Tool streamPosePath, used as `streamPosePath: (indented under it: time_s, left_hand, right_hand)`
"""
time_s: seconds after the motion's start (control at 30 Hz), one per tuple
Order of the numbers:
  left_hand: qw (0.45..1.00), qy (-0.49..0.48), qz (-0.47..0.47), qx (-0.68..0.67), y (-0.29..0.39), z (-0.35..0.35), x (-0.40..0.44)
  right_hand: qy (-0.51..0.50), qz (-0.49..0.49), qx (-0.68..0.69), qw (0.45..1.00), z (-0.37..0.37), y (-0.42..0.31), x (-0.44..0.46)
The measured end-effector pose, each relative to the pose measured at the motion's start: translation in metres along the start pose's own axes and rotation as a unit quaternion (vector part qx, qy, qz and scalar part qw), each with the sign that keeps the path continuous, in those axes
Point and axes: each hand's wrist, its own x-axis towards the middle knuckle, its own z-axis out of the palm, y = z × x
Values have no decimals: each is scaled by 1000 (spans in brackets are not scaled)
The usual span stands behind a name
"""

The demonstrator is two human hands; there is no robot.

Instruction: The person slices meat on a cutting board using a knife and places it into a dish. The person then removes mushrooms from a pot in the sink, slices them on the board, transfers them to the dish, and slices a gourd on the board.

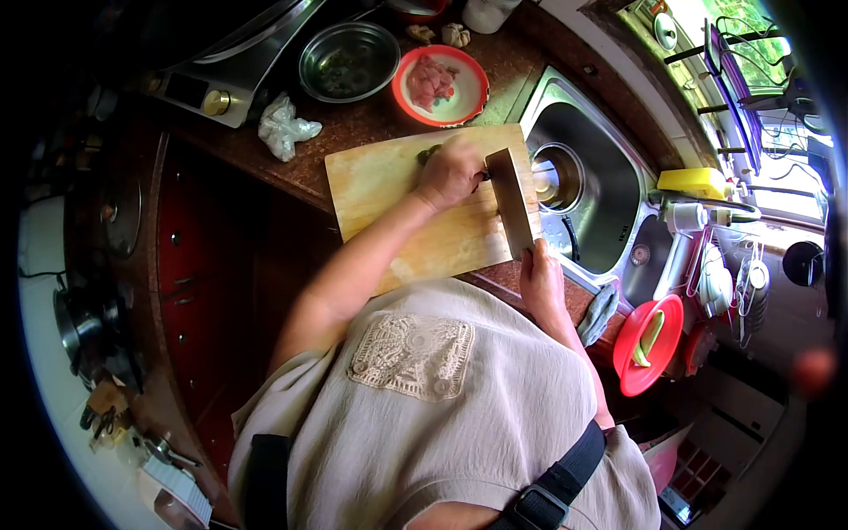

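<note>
On a wooden cutting board (397, 203), my left hand (450, 170) is closed with its fingers curled down. A dark green piece (429, 155) shows beside its knuckles, and a dark bit is visible at its fingertips near the blade; what they grip is mostly hidden. My right hand (541, 284) is wrapped round the handle of a cleaver (511, 203). Its broad blade stands over the right part of the board, with the far end close to my left fingertips.
Behind the board are a red-rimmed plate (473, 84) of raw meat, a metal bowl (349, 62) and a plastic bag (284, 129). A steel sink (609, 177) adjoins on the right, with a red basin (629, 367) holding green vegetables nearer me.
</note>
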Motion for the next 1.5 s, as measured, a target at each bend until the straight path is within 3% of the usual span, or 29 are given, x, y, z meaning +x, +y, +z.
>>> streamPosePath:
  time_s: [0.33,0.43,0.57,0.67,0.77,0.87,1.2,1.3,1.4,1.5]
  left_hand:
    - [998,-17,11,51,-1,14,-3]
    - [998,-17,15,50,2,9,-1]
    - [998,-63,-14,4,-2,5,-4]
    - [998,21,-22,-60,1,-18,-6]
    - [999,-27,15,-20,3,-37,-13]
    - [999,-8,43,22,16,-35,-18]
    - [997,10,7,82,19,-16,-35]
    - [996,54,0,67,27,-25,-31]
    - [996,66,-13,55,31,-29,-30]
    - [996,55,-40,50,41,-40,-23]
  right_hand:
    - [-65,43,-18,997,0,-13,27]
    - [-11,12,-8,1000,9,-18,37]
    - [-34,38,0,999,0,-17,21]
    - [-35,23,33,999,0,5,6]
    - [-28,17,41,999,-9,-1,-4]
    - [-12,-10,35,999,-9,-5,-8]
    - [-36,32,-54,997,-12,-9,-10]
    - [35,-26,77,996,-6,3,-13]
    - [-2,-18,13,1000,-3,10,-15]
    - [24,-15,51,998,-7,2,-18]
